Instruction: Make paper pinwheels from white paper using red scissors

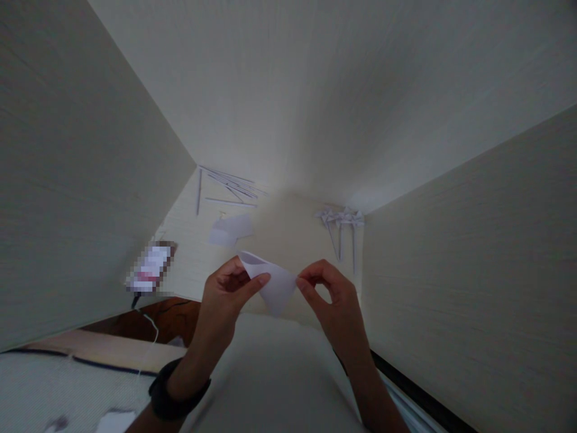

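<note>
A folded piece of white paper (278,287) is held up between my two hands, over the near edge of the white surface. My left hand (229,285) grips its left side, thumb across the front and fingers behind. There the paper bows open into a loose pocket along the top. With thumb and forefinger, my right hand (329,294) pinches the paper's right corner. Beyond the paper lie a few flat white paper pieces (232,228). The paper's lower end narrows to a point.
Several thin white paper sticks (232,183) lie at the back left. At the back right are white paper pinwheel-like shapes on sticks (341,218). A phone (152,267), blurred out, has a white cable (151,322) at the left. Walls enclose the surface on three sides.
</note>
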`<state>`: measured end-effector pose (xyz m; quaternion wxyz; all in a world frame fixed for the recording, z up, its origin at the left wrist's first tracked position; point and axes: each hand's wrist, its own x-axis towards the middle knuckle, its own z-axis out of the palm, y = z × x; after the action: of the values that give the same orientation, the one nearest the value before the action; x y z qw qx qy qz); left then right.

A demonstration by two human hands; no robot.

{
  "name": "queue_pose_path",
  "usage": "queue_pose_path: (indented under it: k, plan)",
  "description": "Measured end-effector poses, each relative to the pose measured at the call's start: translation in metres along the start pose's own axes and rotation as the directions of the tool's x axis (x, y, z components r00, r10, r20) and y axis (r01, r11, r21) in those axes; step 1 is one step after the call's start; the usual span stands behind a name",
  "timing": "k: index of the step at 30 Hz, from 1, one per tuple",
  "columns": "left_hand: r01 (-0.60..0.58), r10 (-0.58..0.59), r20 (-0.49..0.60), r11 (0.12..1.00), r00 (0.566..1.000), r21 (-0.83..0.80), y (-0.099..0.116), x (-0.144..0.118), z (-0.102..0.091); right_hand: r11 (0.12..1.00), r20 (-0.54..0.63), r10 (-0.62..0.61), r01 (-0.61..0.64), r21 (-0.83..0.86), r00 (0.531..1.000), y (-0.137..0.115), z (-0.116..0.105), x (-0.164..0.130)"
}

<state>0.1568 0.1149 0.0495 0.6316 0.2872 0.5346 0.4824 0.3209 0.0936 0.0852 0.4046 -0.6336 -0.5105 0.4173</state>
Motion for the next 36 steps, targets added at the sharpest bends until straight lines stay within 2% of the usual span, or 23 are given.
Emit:
queue_pose_path:
  k: [5,10,16,29,36]
  plan:
    - [-0.023,0.024,0.034,0.999,0.999,-0.032,0.003,-0.001,0.002,1.0,0.006,0.008,-0.008,-0.009,1.0,0.0,-0.001,0.0]
    - [-0.037,0.035,0.053,0.999,0.998,0.021,0.001,0.001,-0.004,1.0,0.021,0.005,-0.005,-0.017,1.0,0.002,-0.004,-0.001]
    - [-0.042,0.041,0.041,0.999,0.998,0.022,-0.002,0.004,-0.007,0.999,0.042,0.017,-0.015,-0.044,0.999,0.005,-0.004,-0.002]
    - [-0.041,0.04,0.025,0.999,0.999,0.026,0.0,0.01,-0.006,0.994,0.001,-0.017,0.017,-0.11,1.0,0.014,-0.005,-0.003]
    - [-0.015,0.015,-0.03,1.0,0.999,-0.008,-0.005,0.012,-0.007,0.988,0.024,-0.03,0.033,-0.152,0.999,0.017,-0.003,-0.002]
